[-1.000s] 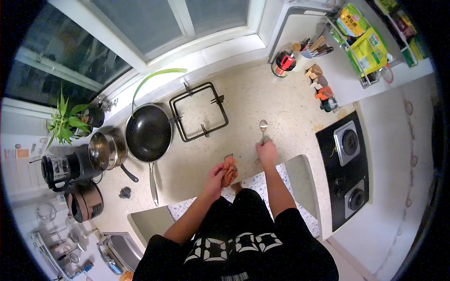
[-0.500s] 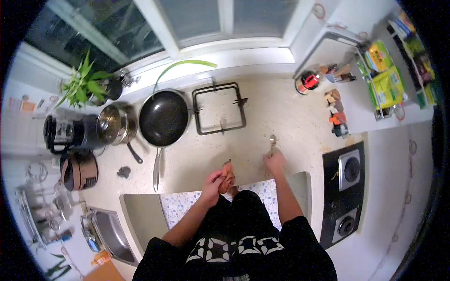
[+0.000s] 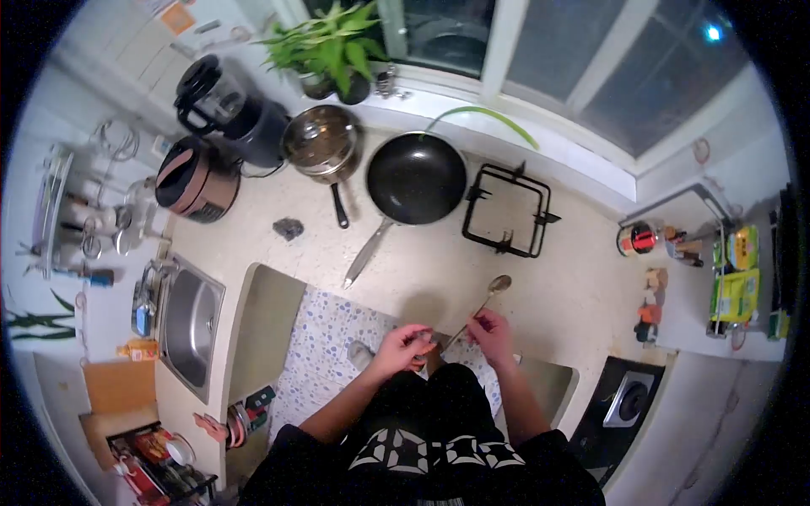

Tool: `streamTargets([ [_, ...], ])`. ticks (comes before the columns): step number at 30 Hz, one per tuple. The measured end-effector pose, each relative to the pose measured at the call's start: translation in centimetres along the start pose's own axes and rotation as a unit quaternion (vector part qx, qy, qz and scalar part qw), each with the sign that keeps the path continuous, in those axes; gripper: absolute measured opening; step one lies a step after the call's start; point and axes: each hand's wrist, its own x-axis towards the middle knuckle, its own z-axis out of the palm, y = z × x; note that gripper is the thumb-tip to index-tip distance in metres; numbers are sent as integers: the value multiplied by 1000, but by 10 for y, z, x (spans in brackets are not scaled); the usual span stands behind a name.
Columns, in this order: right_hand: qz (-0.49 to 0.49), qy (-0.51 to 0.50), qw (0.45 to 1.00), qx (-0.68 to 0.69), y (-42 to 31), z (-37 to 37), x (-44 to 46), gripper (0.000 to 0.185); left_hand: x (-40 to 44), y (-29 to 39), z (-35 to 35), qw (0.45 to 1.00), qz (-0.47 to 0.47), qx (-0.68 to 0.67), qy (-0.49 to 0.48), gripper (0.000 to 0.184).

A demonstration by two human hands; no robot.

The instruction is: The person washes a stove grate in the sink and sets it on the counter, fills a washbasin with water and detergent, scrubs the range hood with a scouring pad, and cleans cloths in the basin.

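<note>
"Over the counter's near edge [image 3: 557, 325], what do I have?"

"I see the right hand [image 3: 489, 331] pinching the spoon's handle [image 3: 474, 314]; the left hand [image 3: 405, 347] curls around an orange bundle [image 3: 418, 363], mostly hidden."

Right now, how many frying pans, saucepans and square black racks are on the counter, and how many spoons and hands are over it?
Frying pan: 1
Saucepan: 1
Square black rack: 1
Spoon: 1
Hands, left and right: 2
Total: 6

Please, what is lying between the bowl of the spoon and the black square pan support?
Nothing that I can see: in the head view, only bare countertop shows between the bowl of the spoon and the pan support.
</note>
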Motion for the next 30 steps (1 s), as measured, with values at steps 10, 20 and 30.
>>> streamTargets([
  [10, 32, -130, 988, -74, 26, 242, -14, 15, -142, -9, -139, 981, 49, 169, 87, 24],
  [20, -26, -289, 924, -248, 104, 463, -14, 18, -284, -75, -317, 950, 91, -140, 263, 15],
  [30, -241, -32, 715, -656, 80, 491, 156, 55, -356, -76, -497, 845, 127, -234, 464, 11],
])
